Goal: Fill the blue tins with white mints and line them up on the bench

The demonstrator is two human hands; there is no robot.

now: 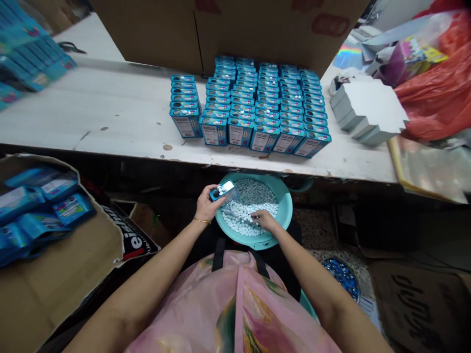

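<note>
My left hand [208,203] is wrapped round a small blue box [227,196], tilted over the left rim of a turquoise basin [284,208]. White pellets show at the box's dark opening, beside a shiny pale patch on its top. Small white pellets [252,189] fill much of the basin. Over the near pellets, my right hand [264,220] has its fingers drawn together at their surface. Whatever those fingers grip is too small and blurred to name.
Rows of blue boxes [241,132] stand upright on the white table [128,113], before a large cardboard box [235,34]. At left, an open carton [55,289] holds more blue boxes [73,210]. White blocks [371,108] and a red plastic bag [437,93] lie at right.
</note>
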